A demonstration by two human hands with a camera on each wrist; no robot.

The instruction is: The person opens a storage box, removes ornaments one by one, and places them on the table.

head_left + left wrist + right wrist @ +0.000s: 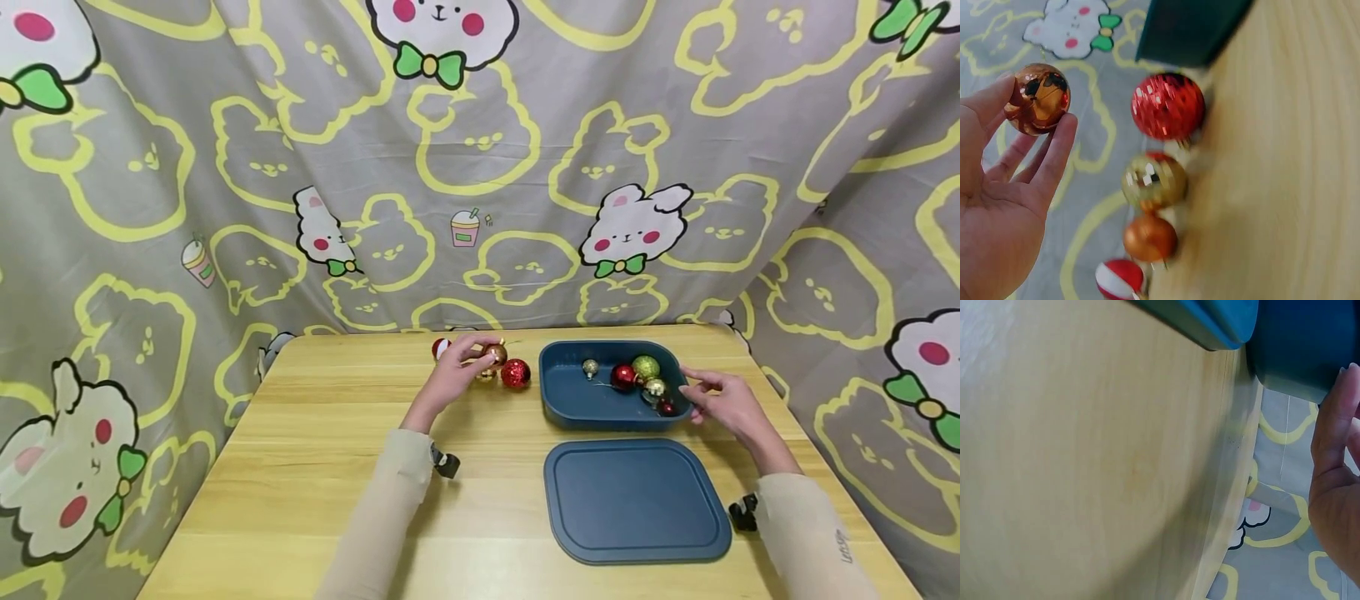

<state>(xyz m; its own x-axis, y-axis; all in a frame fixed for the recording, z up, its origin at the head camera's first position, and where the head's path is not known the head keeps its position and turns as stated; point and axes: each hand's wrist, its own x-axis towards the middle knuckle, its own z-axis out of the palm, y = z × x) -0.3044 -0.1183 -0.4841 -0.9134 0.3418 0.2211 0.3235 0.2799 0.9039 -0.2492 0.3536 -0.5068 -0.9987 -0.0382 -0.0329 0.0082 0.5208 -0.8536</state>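
In the head view, my left hand pinches a shiny copper-coloured Christmas ball between thumb and fingertips, raised above the table. Near it lie a glittery red ball, a gold ball, a smaller orange ball and a red-and-white ball. My right hand rests its fairly straight fingers against the right end of a dark blue box. Inside the box are several ornaments, among them a red ball, a green glitter ball and a small gold ball.
A dark blue lid lies flat in front of the box. Everything stands on a light wooden table. A patterned grey curtain hangs behind the table and along its sides.
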